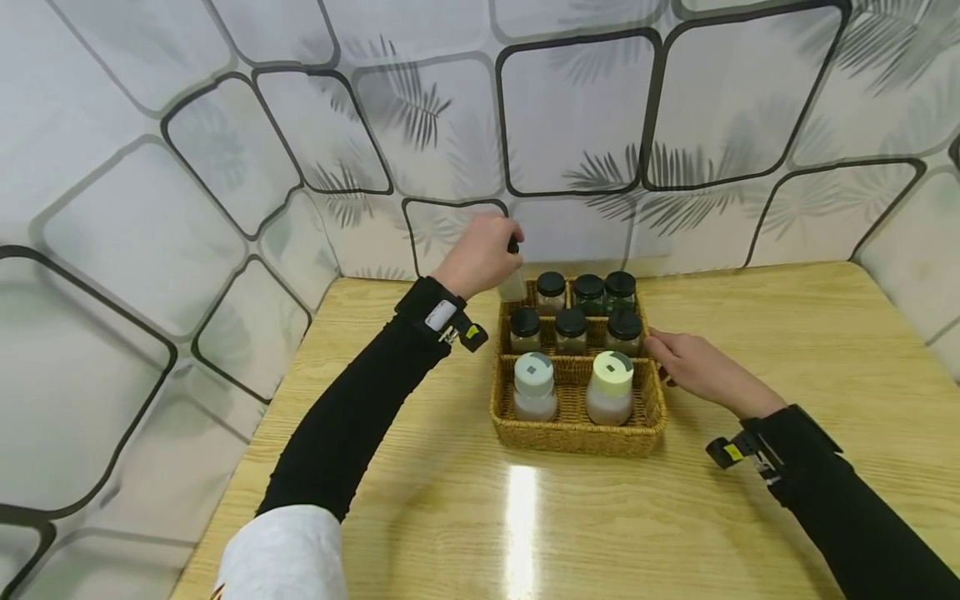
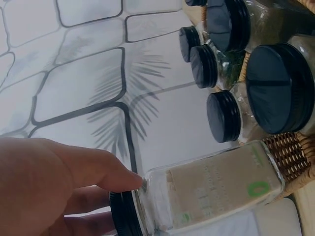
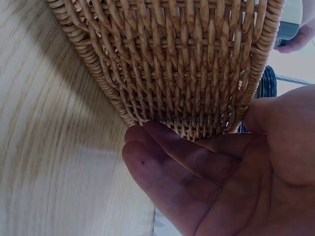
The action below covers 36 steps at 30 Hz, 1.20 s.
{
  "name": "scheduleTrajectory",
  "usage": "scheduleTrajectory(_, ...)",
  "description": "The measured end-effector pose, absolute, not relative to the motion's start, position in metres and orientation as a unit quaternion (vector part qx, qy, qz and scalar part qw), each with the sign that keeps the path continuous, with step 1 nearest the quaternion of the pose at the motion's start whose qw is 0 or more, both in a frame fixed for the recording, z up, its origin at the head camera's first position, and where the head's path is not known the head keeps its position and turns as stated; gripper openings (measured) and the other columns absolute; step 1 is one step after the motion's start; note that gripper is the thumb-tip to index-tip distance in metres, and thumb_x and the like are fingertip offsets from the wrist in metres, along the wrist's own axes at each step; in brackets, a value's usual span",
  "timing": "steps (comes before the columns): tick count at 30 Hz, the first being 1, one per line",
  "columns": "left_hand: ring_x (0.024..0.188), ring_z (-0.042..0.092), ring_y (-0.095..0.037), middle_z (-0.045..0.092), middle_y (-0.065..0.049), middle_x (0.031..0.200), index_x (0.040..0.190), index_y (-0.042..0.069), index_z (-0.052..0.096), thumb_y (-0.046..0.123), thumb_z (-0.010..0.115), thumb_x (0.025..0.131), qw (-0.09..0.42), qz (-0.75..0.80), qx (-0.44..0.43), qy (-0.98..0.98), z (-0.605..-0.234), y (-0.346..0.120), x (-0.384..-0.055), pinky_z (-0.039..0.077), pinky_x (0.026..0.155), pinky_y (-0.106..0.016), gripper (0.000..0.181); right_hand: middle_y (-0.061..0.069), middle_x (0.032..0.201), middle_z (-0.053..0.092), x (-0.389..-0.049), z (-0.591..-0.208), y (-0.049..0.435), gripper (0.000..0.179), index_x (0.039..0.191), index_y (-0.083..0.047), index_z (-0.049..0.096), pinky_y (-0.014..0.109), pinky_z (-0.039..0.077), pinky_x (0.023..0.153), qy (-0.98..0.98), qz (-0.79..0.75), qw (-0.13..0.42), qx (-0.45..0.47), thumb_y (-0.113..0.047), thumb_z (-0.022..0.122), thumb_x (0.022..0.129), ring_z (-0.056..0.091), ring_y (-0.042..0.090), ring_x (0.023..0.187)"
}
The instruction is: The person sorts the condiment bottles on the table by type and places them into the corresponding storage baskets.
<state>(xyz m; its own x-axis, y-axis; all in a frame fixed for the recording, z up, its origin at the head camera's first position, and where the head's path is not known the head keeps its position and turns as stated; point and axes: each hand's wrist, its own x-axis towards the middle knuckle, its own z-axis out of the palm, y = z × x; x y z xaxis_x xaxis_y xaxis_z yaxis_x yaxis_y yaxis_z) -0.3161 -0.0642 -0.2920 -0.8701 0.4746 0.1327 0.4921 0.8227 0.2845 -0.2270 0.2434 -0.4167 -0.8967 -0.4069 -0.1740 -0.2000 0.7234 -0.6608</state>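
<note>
My left hand (image 1: pixel 483 254) holds a clear glass jar (image 2: pixel 216 189) by its black lid, over the back left corner of a wicker basket (image 1: pixel 577 440). Pale brown contents show through the jar's glass, and green print marks it. In the left wrist view the jar's base is beside the woven rim. At the basket's right side, my right hand (image 1: pixel 693 367) grips the wall, its thumb at the rim and its fingers (image 3: pixel 147 164) against the outer weave. Several black-lidded jars (image 1: pixel 571 325) stand in the basket's middle and back rows.
The basket's front compartment holds a jar with a pale blue-green lid (image 1: pixel 534 383) and one with a yellow lid (image 1: pixel 611 387). Under the basket lies a wooden table (image 1: pixel 420 467). A patterned white covering (image 1: pixel 570 117) rises behind and to the left.
</note>
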Motion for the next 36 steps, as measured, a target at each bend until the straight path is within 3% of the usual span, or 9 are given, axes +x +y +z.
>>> scheduleTrajectory(8,0.111,0.062,-0.029,0.066,-0.017,0.122,0.123,0.000,0.068,0.009,0.062,0.097,0.020,-0.159,-0.270,-0.949,-0.298,-0.060,-0.320,0.050,0.096,-0.036,0.028,0.022,0.095,0.063,-0.226,-0.415,0.243,0.063,0.152,0.015,0.025,0.042,0.058,0.075,0.916,-0.331,0.158,-0.162,-0.034,0.025,0.112,0.071,0.025,0.086)
scheduleTrajectory(13,0.111,0.061,-0.030,0.065,-0.017,0.121,0.123,0.000,0.068,0.007,0.061,0.097,0.014,-0.163,-0.264,-0.950,-0.304,-0.059,-0.323,0.050,0.095,-0.036,0.028,0.037,0.124,0.059,-0.227,-0.415,0.244,0.062,0.152,0.016,0.026,0.043,0.058,0.075,0.918,-0.327,0.145,-0.169,-0.033,0.025,0.113,0.071,0.024,0.083)
scheduleTrajectory(17,0.109,0.062,-0.029,0.066,-0.016,0.121,0.124,0.001,0.067,0.007,0.059,0.097,0.006,-0.159,-0.264,-0.951,-0.309,-0.058,-0.326,0.050,0.093,-0.036,0.029,0.029,0.106,0.063,-0.229,-0.415,0.245,0.063,0.152,0.015,0.026,0.044,0.058,0.076,0.919,-0.323,0.148,-0.168,-0.034,0.024,0.113,0.071,0.024,0.083)
scheduleTrajectory(20,0.109,0.062,-0.028,0.066,-0.016,0.122,0.126,0.001,0.066,0.005,0.057,0.098,-0.007,-0.157,-0.265,-0.951,-0.313,-0.056,-0.327,0.050,0.092,-0.035,0.030,0.017,0.085,0.058,-0.228,-0.417,0.245,0.064,0.153,0.014,0.025,0.044,0.058,0.077,0.920,-0.322,0.155,-0.162,-0.035,0.025,0.112,0.071,0.025,0.085)
scheduleTrajectory(23,0.112,0.062,-0.029,0.066,-0.016,0.123,0.127,0.001,0.065,0.003,0.057,0.098,-0.014,-0.154,-0.266,-0.951,-0.317,-0.055,-0.329,0.050,0.095,-0.036,0.031,0.014,0.076,0.052,-0.228,-0.418,0.244,0.064,0.154,0.013,0.024,0.044,0.057,0.077,0.921,-0.319,0.157,-0.158,-0.036,0.025,0.112,0.071,0.025,0.084)
scheduleTrajectory(28,0.116,0.062,-0.030,0.066,-0.016,0.125,0.127,0.000,0.066,0.002,0.056,0.097,-0.022,-0.150,-0.267,-0.952,-0.323,-0.055,-0.332,0.051,0.098,-0.037,0.032,0.013,0.077,0.053,-0.228,-0.418,0.244,0.064,0.154,0.013,0.025,0.044,0.058,0.078,0.921,-0.321,0.158,-0.156,-0.036,0.026,0.112,0.070,0.022,0.084)
scheduleTrajectory(36,0.113,0.064,-0.030,0.065,-0.019,0.129,0.129,-0.003,0.064,-0.001,0.053,0.098,-0.059,-0.150,-0.266,-0.950,-0.335,-0.053,-0.332,0.053,0.092,-0.037,0.033,0.013,0.077,0.052,-0.228,-0.418,0.244,0.063,0.153,0.013,0.025,0.043,0.058,0.077,0.920,-0.325,0.153,-0.156,-0.035,0.026,0.112,0.070,0.023,0.083)
